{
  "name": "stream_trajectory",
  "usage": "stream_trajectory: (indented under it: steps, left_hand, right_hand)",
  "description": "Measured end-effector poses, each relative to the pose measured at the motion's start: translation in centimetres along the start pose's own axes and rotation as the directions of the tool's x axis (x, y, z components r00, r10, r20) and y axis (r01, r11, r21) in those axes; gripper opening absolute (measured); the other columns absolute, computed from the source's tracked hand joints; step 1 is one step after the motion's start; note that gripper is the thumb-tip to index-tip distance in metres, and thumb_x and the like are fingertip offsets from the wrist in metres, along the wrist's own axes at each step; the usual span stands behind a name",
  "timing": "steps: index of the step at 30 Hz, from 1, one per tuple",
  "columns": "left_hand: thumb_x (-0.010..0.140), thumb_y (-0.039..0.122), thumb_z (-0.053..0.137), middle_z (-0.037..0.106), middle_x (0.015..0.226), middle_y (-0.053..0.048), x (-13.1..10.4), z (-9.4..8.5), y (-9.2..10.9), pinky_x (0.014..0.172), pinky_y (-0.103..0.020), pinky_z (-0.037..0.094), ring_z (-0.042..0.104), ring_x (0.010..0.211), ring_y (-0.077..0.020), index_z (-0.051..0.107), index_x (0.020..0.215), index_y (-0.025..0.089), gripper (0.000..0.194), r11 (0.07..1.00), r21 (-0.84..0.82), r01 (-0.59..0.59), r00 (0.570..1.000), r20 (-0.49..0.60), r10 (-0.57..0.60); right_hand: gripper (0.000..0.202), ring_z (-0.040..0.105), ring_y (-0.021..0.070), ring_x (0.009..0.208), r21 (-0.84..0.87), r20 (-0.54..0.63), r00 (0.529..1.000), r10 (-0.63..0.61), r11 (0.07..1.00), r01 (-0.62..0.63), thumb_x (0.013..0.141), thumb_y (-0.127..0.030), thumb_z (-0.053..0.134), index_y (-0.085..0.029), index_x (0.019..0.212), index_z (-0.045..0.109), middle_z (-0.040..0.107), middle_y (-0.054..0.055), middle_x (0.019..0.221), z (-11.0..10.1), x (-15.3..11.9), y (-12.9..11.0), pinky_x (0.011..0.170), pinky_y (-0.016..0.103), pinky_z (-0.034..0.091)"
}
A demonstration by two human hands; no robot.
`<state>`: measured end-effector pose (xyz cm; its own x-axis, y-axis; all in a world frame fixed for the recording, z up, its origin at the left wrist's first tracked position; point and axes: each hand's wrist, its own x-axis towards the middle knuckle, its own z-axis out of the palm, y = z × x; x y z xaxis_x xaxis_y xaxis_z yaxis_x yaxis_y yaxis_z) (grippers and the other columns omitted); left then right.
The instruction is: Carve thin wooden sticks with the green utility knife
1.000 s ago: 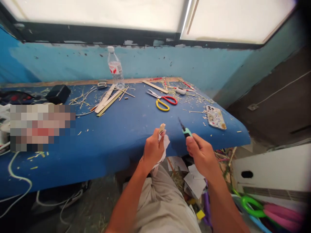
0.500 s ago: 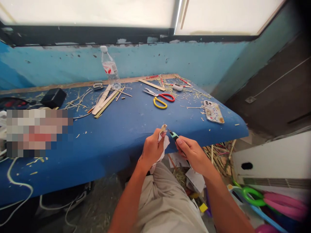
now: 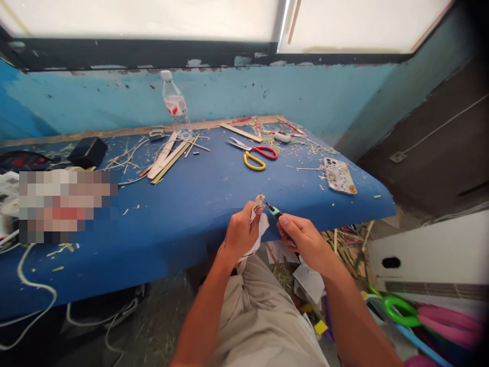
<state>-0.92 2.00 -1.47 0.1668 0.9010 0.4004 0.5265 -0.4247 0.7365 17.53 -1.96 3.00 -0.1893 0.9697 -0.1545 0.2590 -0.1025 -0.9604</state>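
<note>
My left hand (image 3: 242, 232) is closed around a small pale tan piece (image 3: 260, 200), perhaps carved wood, whose rounded end sticks up past the thumb. White cloth or paper (image 3: 262, 229) is bunched under it in the same hand. My right hand (image 3: 301, 234) grips a slim teal-and-black tool (image 3: 274, 211) like a pen, its thin dark tip pointing at the pale piece. Whether the tip touches the piece I cannot tell. Beyond the hands lie scissors (image 3: 254, 153) with one red and one yellow handle, blades apart.
On the blue table (image 3: 183, 204) are a water bottle (image 3: 176, 109), flat bamboo strips (image 3: 168, 160), a phone in a patterned case (image 3: 339, 176), a black box (image 3: 88, 153) and scattered shavings. A white cable (image 3: 38, 287) hangs over the left edge. Several scraps lie below at right.
The view has turned slightly, so the table and its things sit a little further right. Both hands keep nearly the same grip and position.
</note>
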Motion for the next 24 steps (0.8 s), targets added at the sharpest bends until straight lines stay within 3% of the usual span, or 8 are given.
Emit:
stream_trajectory:
  steps: [3,5,8,10,15,19,24]
  left_hand:
    - [0.107,0.044,0.038,0.066,0.072,-0.002,0.2,0.1,-0.1,0.065,-0.024,0.042,0.066,0.066,-0.0155,0.062,0.103,0.019,0.035,1.000,0.009,0.004,0.999,-0.036,-0.004]
    - [0.107,0.046,0.038,0.065,0.070,-0.001,0.2,0.1,-0.1,0.064,-0.024,0.042,0.064,0.063,-0.0149,0.062,0.101,0.019,0.037,1.000,-0.002,0.006,0.997,-0.077,-0.006]
    - [0.108,0.047,0.037,0.066,0.070,-0.002,0.2,0.1,-0.1,0.063,-0.025,0.043,0.063,0.061,-0.0146,0.062,0.104,0.018,0.038,1.000,-0.029,0.002,0.986,-0.168,-0.007]
    - [0.108,0.046,0.036,0.066,0.070,-0.003,0.1,0.0,0.0,0.063,-0.026,0.044,0.062,0.060,-0.0148,0.062,0.102,0.018,0.038,1.000,-0.030,0.000,0.982,-0.191,-0.006]
    - [0.108,0.044,0.037,0.059,0.064,0.000,0.3,0.0,0.2,0.059,-0.025,0.042,0.059,0.056,-0.0140,0.060,0.095,0.020,0.035,0.999,0.031,-0.019,0.992,-0.122,0.023]
    - [0.108,0.044,0.037,0.062,0.068,-0.001,0.3,0.0,0.2,0.061,-0.024,0.042,0.062,0.061,-0.0142,0.061,0.098,0.019,0.036,0.999,0.051,-0.010,0.996,-0.092,0.014]
    - [0.108,0.042,0.038,0.064,0.069,0.000,0.2,0.0,0.4,0.061,-0.023,0.041,0.062,0.060,-0.0134,0.063,0.109,0.018,0.034,0.999,0.025,-0.032,0.999,-0.042,0.033]
  right_hand:
    - [0.053,0.033,0.0121,0.061,-0.311,-0.136,0.986,-0.101,0.949,0.054,0.096,-0.070,0.051,-0.023,0.073,0.045,0.039,-0.004,0.065,0.0,-0.1,-1.2,0.055,0.027,0.026]
    - [0.052,0.034,0.0133,0.063,-0.480,-0.232,0.960,-0.154,0.877,0.025,0.096,-0.070,0.052,-0.023,0.075,0.048,0.042,-0.004,0.064,-0.2,0.3,-1.8,0.059,0.027,0.026]
    - [0.053,0.033,0.0147,0.062,-0.572,-0.392,0.900,-0.191,0.816,-0.076,0.096,-0.072,0.049,-0.024,0.075,0.049,0.044,-0.003,0.062,-1.1,1.2,-1.6,0.061,0.028,0.026]
    - [0.054,0.034,0.0147,0.062,-0.543,-0.426,0.886,-0.182,0.835,-0.090,0.097,-0.073,0.048,-0.024,0.073,0.047,0.044,-0.003,0.062,-1.8,1.6,-0.8,0.061,0.028,0.027]
    - [0.051,0.038,0.0132,0.062,-0.297,-0.182,0.974,-0.138,0.952,0.079,0.100,-0.068,0.046,-0.023,0.076,0.045,0.043,-0.004,0.067,-2.0,0.7,0.9,0.057,0.027,0.029]
    - [0.046,0.038,0.0133,0.062,-0.122,-0.001,0.990,-0.141,0.983,0.140,0.104,-0.063,0.040,-0.023,0.084,0.050,0.045,-0.004,0.069,-1.0,-0.2,0.6,0.057,0.027,0.032]
    - [0.037,0.048,0.0147,0.077,-0.107,-0.012,0.971,-0.238,0.966,0.235,0.107,-0.057,0.041,-0.023,0.108,0.056,0.057,0.000,0.091,0.0,0.0,0.0,0.070,0.026,0.038]
